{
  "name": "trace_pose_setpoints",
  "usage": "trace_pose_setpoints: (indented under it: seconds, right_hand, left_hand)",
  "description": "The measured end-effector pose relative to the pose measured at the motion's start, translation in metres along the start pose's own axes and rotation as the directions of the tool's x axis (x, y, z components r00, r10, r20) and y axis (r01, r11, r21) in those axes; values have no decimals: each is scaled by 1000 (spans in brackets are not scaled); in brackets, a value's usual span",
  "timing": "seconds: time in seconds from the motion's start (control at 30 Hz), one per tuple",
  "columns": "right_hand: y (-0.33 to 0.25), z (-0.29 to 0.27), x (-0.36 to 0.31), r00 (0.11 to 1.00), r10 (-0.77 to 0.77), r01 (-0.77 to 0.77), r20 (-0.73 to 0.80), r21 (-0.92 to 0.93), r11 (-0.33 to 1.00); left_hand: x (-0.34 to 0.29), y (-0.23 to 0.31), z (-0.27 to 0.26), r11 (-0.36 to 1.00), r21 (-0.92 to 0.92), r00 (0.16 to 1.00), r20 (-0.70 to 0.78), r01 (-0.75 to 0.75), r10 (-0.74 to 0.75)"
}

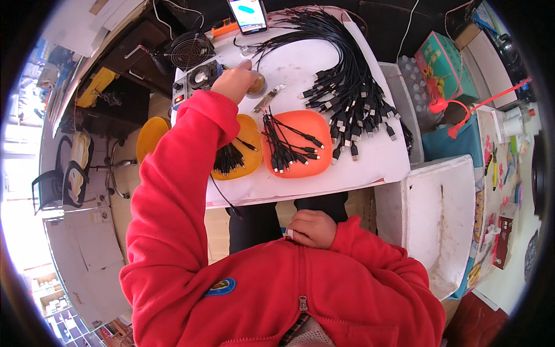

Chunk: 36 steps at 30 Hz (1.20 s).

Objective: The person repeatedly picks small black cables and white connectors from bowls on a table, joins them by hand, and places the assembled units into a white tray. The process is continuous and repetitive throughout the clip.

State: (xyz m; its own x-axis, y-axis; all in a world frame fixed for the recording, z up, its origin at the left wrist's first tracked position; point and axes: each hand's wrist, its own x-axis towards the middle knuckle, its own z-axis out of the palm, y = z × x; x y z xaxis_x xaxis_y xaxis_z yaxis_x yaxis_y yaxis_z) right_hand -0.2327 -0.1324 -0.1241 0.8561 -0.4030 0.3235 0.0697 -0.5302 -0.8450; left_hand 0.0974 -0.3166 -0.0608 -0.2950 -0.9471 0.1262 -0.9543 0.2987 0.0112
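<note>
My left hand [233, 82] reaches over the far left part of the white table [364, 165]. Its fingers look curled, and whatever they may hold is hidden. Just right of it stands a small round container [257, 87]. A small box-shaped device [179, 95] with a lit switch is to its left. My right hand [314, 229] rests closed in my lap by the jacket hem, with a bit of white at its fingers. Short black cables lie in a yellow bowl [250, 165] and an orange bowl [300, 169]. A bundle of black USB cables [341, 58] spreads across the right.
A phone [248, 14] with a lit screen stands at the table's back. A round fan [191, 52] is at the far left. A white foam box [439, 214] stands right of the table, and a yellow bucket [152, 137] left. One black cable [222, 194] hangs over the front edge.
</note>
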Motion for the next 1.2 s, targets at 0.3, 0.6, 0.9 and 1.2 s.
trace_pose_setpoints:
  seconds: [0.3,0.6,0.9,1.2]
  right_hand:
    - [5,-2,-3,1000,-5,5,11,34,999]
    - [5,-2,-3,1000,-15,16,-10,26,1000]
    - [-3,-1,1,999,27,-25,40,-34,999]
    - [-6,5,9,997,60,-57,56,-54,997]
  left_hand:
    - [11,-7,10,1000,22,999,40,-17,16]
    - [12,-4,9,1000,17,998,63,18,-19]
    - [-40,-21,-54,968,-249,957,-285,-15,-58]
    - [-83,-77,-57,946,-167,902,-292,278,-317]
